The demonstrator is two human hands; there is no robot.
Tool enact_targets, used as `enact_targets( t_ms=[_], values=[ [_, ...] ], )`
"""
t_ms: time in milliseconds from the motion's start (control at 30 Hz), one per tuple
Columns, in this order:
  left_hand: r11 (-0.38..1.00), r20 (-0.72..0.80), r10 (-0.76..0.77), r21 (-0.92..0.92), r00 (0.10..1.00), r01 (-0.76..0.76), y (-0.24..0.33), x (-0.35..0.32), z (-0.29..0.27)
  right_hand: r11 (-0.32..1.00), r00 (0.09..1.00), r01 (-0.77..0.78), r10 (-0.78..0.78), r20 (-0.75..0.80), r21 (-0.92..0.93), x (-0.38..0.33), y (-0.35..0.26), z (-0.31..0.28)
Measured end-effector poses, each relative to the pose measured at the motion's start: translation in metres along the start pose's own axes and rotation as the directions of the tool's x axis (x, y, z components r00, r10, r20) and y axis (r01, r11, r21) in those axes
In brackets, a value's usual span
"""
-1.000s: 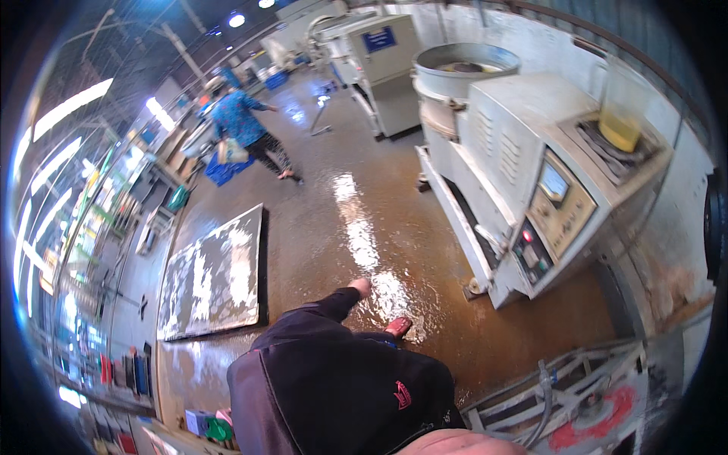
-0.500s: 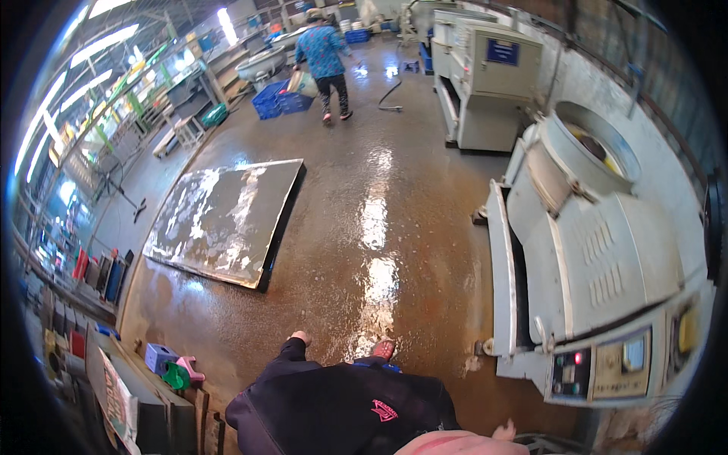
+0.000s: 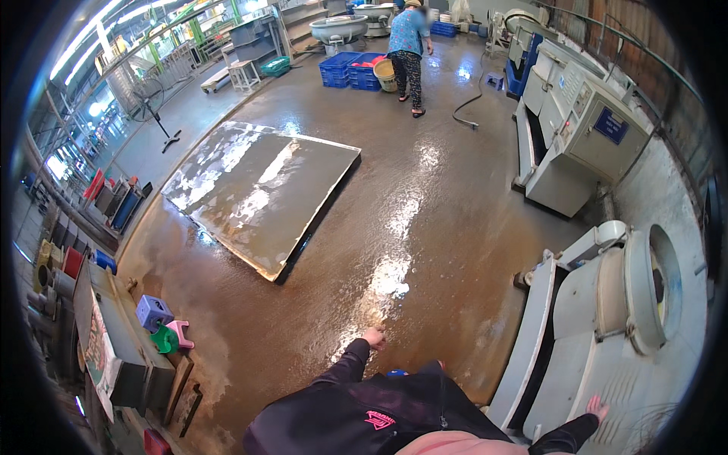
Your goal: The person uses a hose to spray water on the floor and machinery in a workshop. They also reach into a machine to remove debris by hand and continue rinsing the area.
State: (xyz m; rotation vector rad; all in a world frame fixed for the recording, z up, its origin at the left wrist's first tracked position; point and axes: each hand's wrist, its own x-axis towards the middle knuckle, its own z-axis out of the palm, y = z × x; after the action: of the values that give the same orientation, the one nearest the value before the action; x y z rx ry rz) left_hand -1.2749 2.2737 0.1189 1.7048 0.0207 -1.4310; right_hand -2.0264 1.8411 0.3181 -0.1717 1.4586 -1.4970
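Observation:
My left hand (image 3: 373,338) reaches forward over the wet brown floor, fingers loosely bent, and nothing shows in it. My right hand (image 3: 597,408) is at the lower right with its fingers spread. It hovers by the slatted side of a grey machine (image 3: 569,371) with a round drum opening; whether it touches is unclear. Both arms wear dark sleeves. Ahead, a low flat slab (image 3: 284,193) with a wet grey top lies on the floor.
Beyond the slab, a person in a blue top (image 3: 409,45) stands beside a yellowish bucket (image 3: 385,74) and blue crates (image 3: 337,72). A hose (image 3: 470,106) trails on the floor. Right stands a grey cabinet machine (image 3: 588,148); left, small plastic stools (image 3: 154,311) and stacked panels (image 3: 114,341).
The view has turned left and moved forward, so the slab and machines sit farther right. My left hand swings further forward; my right hand rises beside the machine. The person has turned by the crates.

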Motion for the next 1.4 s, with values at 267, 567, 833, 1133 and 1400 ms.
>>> enact_targets(
  t_ms=[267, 567, 833, 1133, 1400],
  values=[
    [0.989, -0.035, 0.143, -0.02, 0.989, -0.144, 0.228, 0.126, 0.017, 0.986, 0.876, 0.142, -0.169, -0.452, -0.092, 0.055, 0.032, 0.109],
    [0.893, -0.421, 0.113, 0.44, 0.9, 0.093, 0.259, 0.254, -0.12, 0.997, 0.867, 0.063, -0.074, -0.493, -0.04, 0.09, 0.067, 0.294],
    [0.166, -0.042, -0.212, 0.983, 0.976, 0.079, 0.257, 0.325, -0.228, 0.992, 0.796, -0.06, 0.116, -0.593, 0.114, 0.115, 0.11, 0.382],
    [0.192, -0.281, 0.373, 0.956, 0.884, 0.223, 0.82, 0.624, -0.222, 0.988, 0.829, -0.145, 0.154, -0.538, 0.061, 0.091, 0.221, 0.611],
    [0.354, 0.153, 0.575, 0.839, 0.804, -0.413, 1.172, 0.768, 0.052, 0.967, 0.902, -0.256, 0.232, -0.364, -0.019, 0.158, 0.335, 0.924]
  ],
)
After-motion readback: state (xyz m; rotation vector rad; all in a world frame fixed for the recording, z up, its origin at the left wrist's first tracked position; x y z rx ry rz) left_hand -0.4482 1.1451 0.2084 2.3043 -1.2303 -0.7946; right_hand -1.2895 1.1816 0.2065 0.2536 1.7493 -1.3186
